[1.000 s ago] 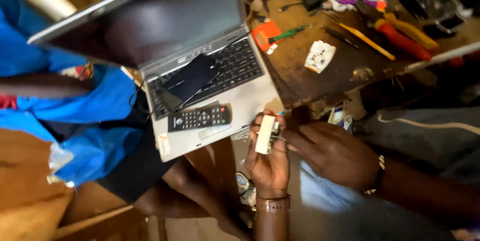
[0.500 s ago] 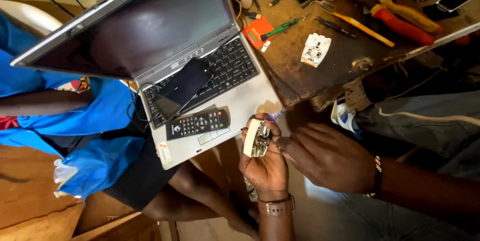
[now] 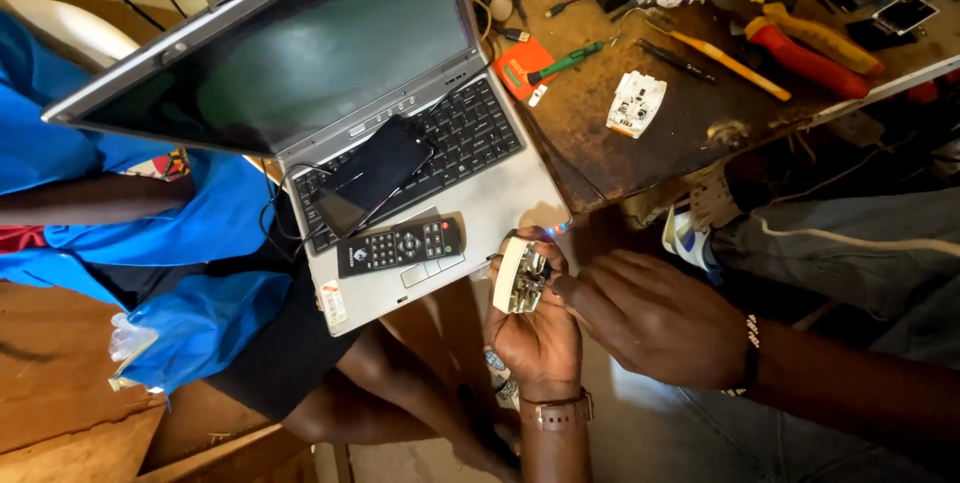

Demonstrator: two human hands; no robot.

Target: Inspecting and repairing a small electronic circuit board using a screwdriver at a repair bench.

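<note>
1. The left hand (image 3: 535, 328) is wrapped around a small white plastic box with metal parts inside (image 3: 519, 276). Its fingers are shut tight on the box and hold it up, just off the front corner of the laptop.
2. The right hand (image 3: 655, 315) comes in from 3 o'clock. Its fingertips (image 3: 566, 288) are pinched together and touch the metal parts in the box.
3. At 10 o'clock from the box sits a grey open laptop with a dark screen (image 3: 300, 73). It rests on the lap of another person in blue clothes (image 3: 160, 233).
4. A black phone (image 3: 372, 173) lies on the laptop keys. A black remote with small buttons (image 3: 400, 246) lies just below the phone.
5. At 1 o'clock from the box is a brown, worn wooden table (image 3: 640, 153).
6. On the table lie a white plastic piece (image 3: 636, 103), a green-handled screwdriver (image 3: 566, 62), a yellow-handled tool (image 3: 722, 60) and red-handled tools (image 3: 805, 61).
</note>
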